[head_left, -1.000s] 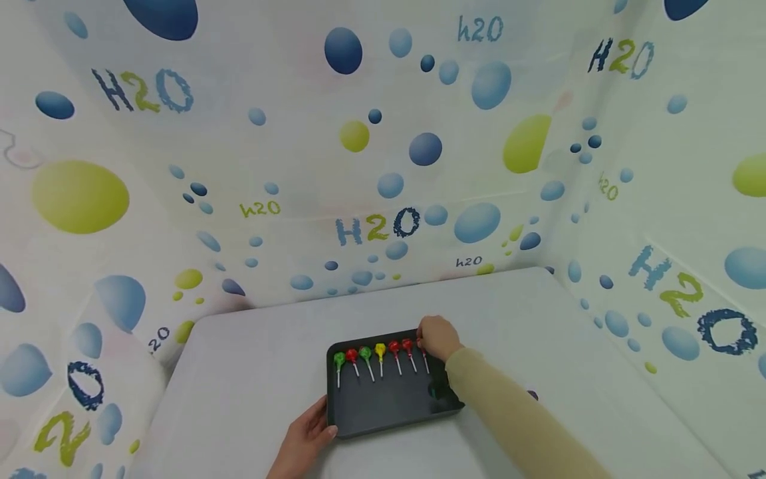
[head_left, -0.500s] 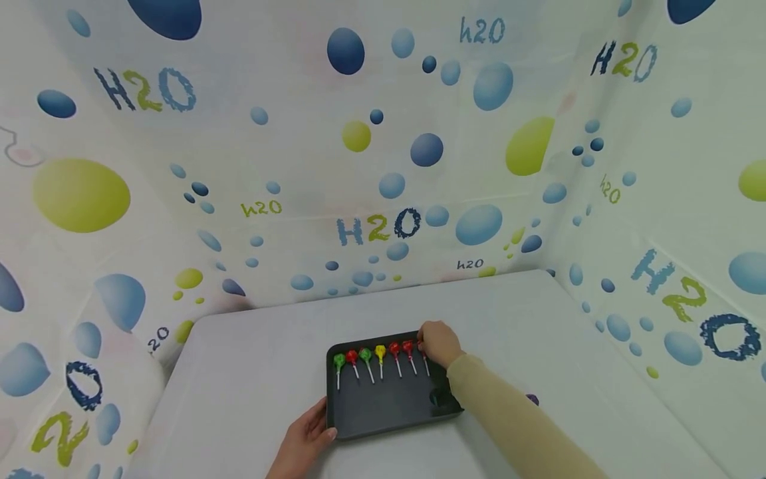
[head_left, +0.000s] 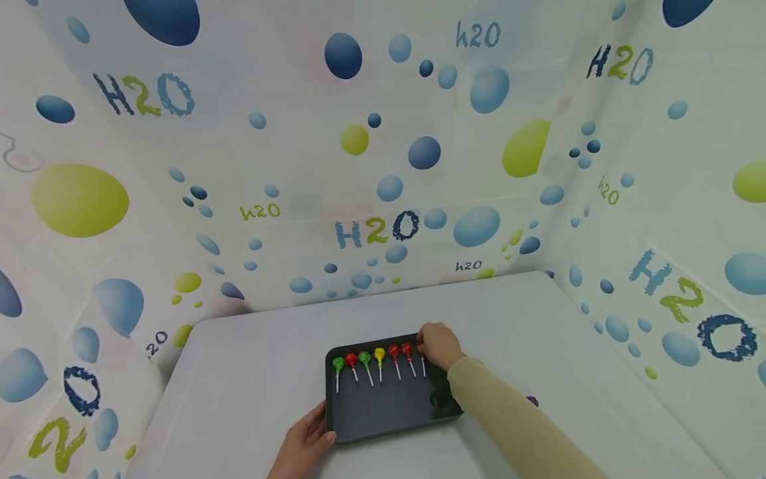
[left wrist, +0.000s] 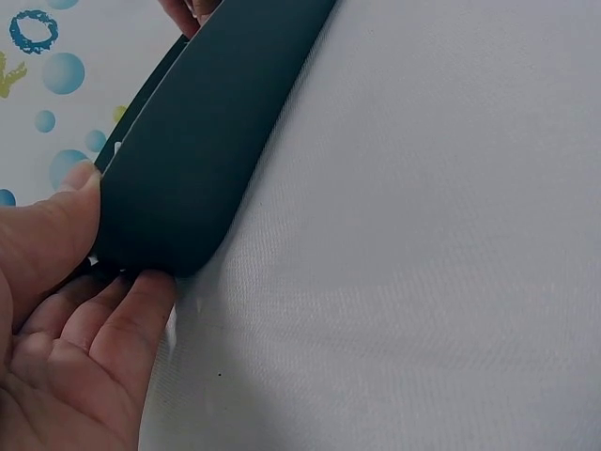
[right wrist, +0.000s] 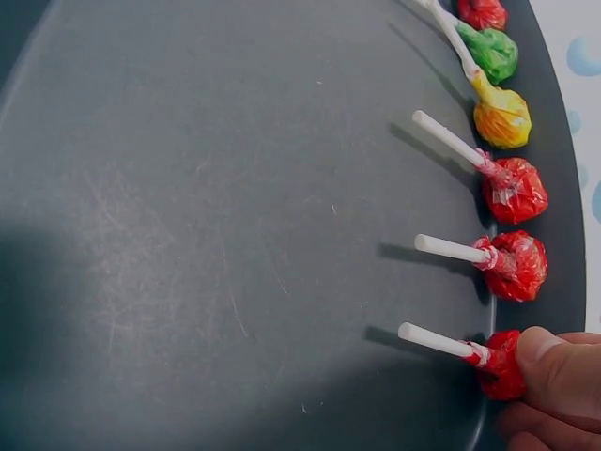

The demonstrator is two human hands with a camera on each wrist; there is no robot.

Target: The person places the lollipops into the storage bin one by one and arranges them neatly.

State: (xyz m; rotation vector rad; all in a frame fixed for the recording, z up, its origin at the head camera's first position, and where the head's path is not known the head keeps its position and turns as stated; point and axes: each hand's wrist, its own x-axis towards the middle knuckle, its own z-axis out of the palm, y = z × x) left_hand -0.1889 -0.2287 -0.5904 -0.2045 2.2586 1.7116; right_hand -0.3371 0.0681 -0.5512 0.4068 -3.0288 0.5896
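A dark grey tray (head_left: 383, 419) on the table holds a row of wrapped lollipops along its far side. My left hand (head_left: 302, 442) grips its near left corner, thumb on the rim and fingers underneath, as the left wrist view shows. At the right end of the row, my right hand (head_left: 439, 344) pinches the head of a red lollipop (right wrist: 500, 366), its white stick pointing towards the tray's middle. Beside it lie two more red lollipops (right wrist: 515, 266), then a yellow one (right wrist: 503, 119). Green and red ones continue leftward, ending with a green lollipop (head_left: 338, 365).
On the white table (head_left: 251, 372), a small purple object (head_left: 532, 400) lies right of the tray, partly hidden by the right sleeve (head_left: 514, 412). A dark spot (head_left: 439, 399) shows on the tray near that sleeve; I cannot tell what it is. A patterned backdrop (head_left: 299, 153) surrounds the table.
The stick of the pinched red lollipop has swung slightly to the left and stands straighter. Both hands keep their places at the tray.
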